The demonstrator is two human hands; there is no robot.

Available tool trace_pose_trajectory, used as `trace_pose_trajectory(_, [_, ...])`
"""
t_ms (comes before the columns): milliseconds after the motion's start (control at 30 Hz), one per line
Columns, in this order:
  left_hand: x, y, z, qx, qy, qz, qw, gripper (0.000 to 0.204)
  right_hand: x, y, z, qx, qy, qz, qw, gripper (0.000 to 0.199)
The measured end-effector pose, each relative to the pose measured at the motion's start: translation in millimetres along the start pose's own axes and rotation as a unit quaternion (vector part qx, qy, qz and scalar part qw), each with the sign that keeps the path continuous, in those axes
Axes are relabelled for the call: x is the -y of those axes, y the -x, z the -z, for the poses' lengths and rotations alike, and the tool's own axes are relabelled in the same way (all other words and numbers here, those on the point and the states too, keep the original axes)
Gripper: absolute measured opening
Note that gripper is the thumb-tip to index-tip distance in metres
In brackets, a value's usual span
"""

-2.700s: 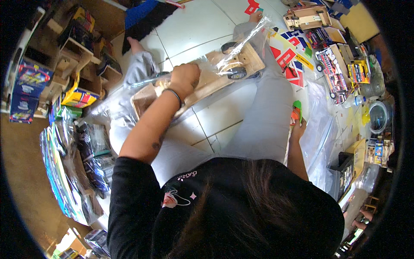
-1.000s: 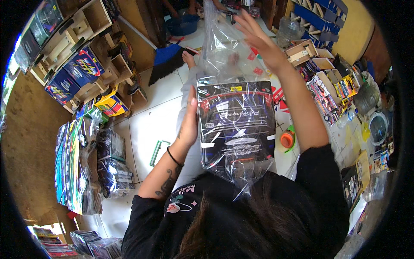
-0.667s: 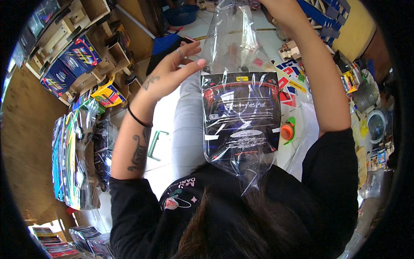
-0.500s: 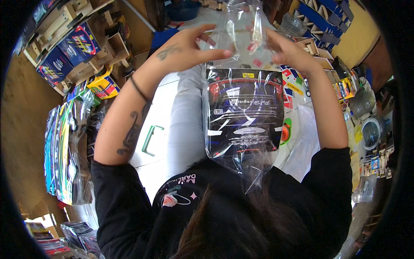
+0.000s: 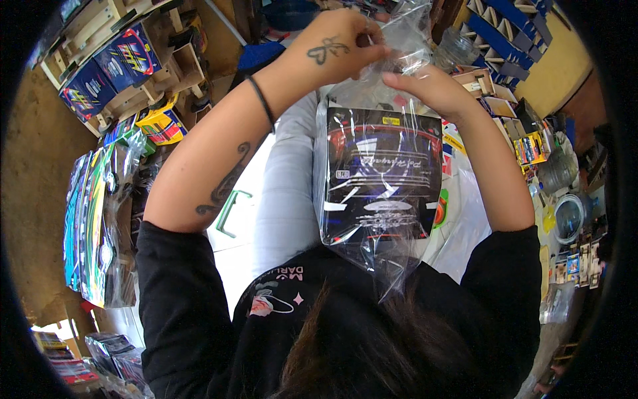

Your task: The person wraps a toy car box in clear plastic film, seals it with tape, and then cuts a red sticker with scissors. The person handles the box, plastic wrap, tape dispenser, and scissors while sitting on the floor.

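Across my lap lies a dark printed rectangular panel (image 5: 382,174) with red, purple and white vehicle-like graphics, enclosed in a clear plastic bag (image 5: 389,263). Its near end is a crumpled tail of film against my shirt. Beyond the panel's far edge, the film is gathered and rises upward. My left hand (image 5: 340,48) has thumb and fingers closed on this gathered plastic. My right hand (image 5: 430,90) curls round the same film from the right, its thumb pointing left; its other fingers are mostly hidden behind the plastic.
Wooden toy-truck bodies with printed panels (image 5: 123,63) are stacked at left, above a bagged bundle of colourful panels (image 5: 93,229). On the right are blue-and-wood pieces (image 5: 495,40), clear plastic containers (image 5: 570,218) and small boxes (image 5: 530,147). A green frame-shaped piece (image 5: 229,213) lies beside my leg.
My left hand has moved right and up and closed on the plastic. My right hand has come inward to it. The upright film is now bunched together and leans right.
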State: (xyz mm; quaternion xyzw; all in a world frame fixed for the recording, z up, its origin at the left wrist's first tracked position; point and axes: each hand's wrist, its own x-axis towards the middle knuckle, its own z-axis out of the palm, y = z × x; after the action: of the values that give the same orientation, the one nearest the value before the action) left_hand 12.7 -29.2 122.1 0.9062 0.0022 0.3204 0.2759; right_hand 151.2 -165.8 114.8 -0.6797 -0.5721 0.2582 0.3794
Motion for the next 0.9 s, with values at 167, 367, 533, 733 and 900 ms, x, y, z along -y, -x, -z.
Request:
trace_pose_trajectory(167, [-18,-12,10,0.103,-0.063,0.111,0.986,0.026,1,1,4,0.048,0.106,-0.052,0.992,0.053])
trace_pose_trajectory(367, [-23,8,16,-0.027,-0.006,-0.029,0.999,0.034,1,1,-5,-0.042,-0.025,0.038,0.998,0.035])
trace_pose_trajectory(533, [-66,126,17,0.101,-0.026,-0.121,0.987,0.105,-3,-2,-5,-0.020,-0.029,0.164,0.986,0.031])
trace_pose_trajectory(733, [-77,169,-39,0.111,-0.189,-0.092,0.971,0.125,4,4,-9,-0.074,0.149,0.216,0.962,0.033])
trace_pose_trajectory(900, [-62,162,-57,0.006,-0.301,-0.139,0.944,0.067,13,36,-28,-0.067,0.150,0.258,0.952,0.026])
